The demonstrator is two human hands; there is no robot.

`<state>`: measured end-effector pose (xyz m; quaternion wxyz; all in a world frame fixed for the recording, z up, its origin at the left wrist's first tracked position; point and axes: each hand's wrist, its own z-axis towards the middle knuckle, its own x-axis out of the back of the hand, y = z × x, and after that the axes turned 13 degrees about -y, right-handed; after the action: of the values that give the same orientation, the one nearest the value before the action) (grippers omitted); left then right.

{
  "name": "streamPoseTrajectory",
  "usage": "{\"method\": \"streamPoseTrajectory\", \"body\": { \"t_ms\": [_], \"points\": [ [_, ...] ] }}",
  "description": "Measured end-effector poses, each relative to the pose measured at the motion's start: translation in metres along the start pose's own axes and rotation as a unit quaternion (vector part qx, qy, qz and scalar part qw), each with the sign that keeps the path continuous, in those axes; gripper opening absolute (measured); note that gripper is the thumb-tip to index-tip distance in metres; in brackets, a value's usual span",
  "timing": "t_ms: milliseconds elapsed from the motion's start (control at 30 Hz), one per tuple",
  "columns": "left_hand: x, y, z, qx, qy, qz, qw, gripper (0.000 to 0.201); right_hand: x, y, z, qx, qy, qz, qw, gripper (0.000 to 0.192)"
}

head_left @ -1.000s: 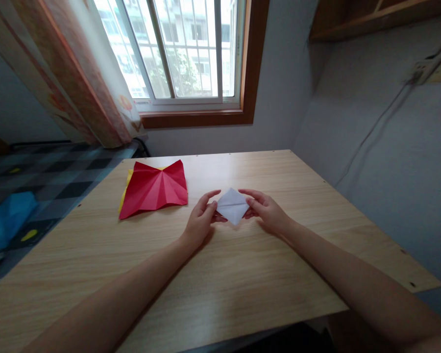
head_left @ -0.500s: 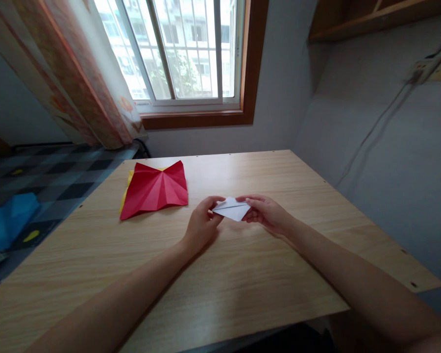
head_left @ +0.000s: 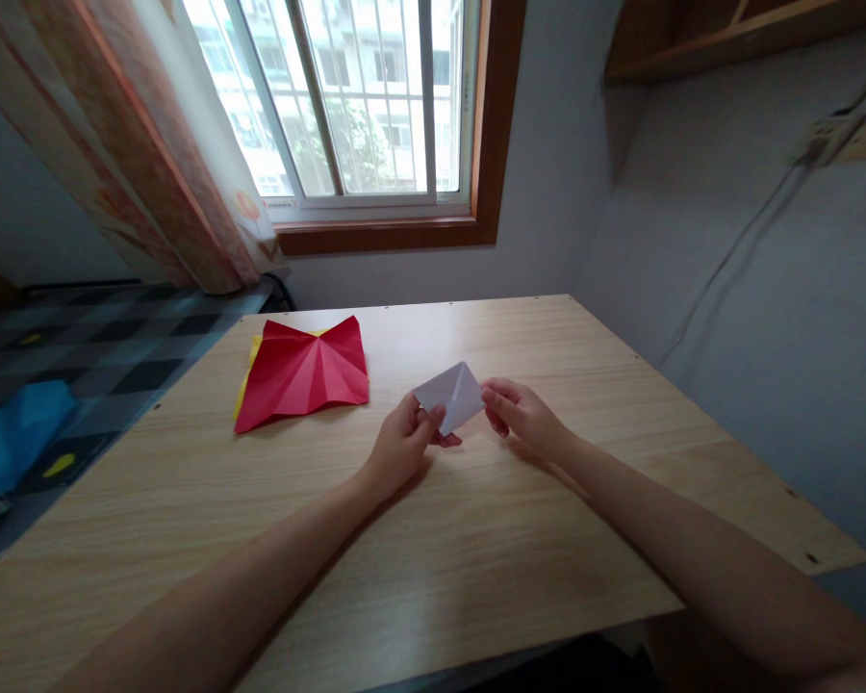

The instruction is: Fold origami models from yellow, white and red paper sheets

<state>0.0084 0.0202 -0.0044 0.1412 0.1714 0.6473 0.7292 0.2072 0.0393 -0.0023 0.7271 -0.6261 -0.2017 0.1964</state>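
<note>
Your left hand [head_left: 401, 445] pinches the folded white paper [head_left: 451, 395] at its seven o'clock corner; your right hand [head_left: 523, 418] grips its three o'clock edge with curled fingers.

Daylight enters through the window [head_left: 353, 106], overexposed and glaring; its sheen falls on the table [head_left: 476, 539] directly below. Walls beside the window stay dim. Wide-angle distortion bends the curtain [head_left: 122, 144] leftward.

Both forearms stretched forward, converging mid-frame. Left hand [head_left: 402, 445] pinching, thumb on top, fingers [head_left: 447, 441] curled under. Right hand [head_left: 525, 420] just beside it, fingertips bent inward toward left, loosely curled, wrist low.
</note>
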Motion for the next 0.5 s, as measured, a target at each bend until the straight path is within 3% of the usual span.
{"method": "streamPoseTrajectory", "body": {
  "t_ms": [133, 500],
  "points": [
    [-0.002, 0.003, 0.001, 0.009, -0.012, -0.054, 0.998, 0.047, -0.003, 0.000, -0.001, 0.036, 0.014, -0.103, 0.994, 0.036],
    [-0.001, 0.000, 0.003, 0.045, -0.037, -0.108, 0.992, 0.052, -0.010, 0.009, 0.001, 0.060, 0.052, -0.083, 0.993, 0.026]
  ]
}}
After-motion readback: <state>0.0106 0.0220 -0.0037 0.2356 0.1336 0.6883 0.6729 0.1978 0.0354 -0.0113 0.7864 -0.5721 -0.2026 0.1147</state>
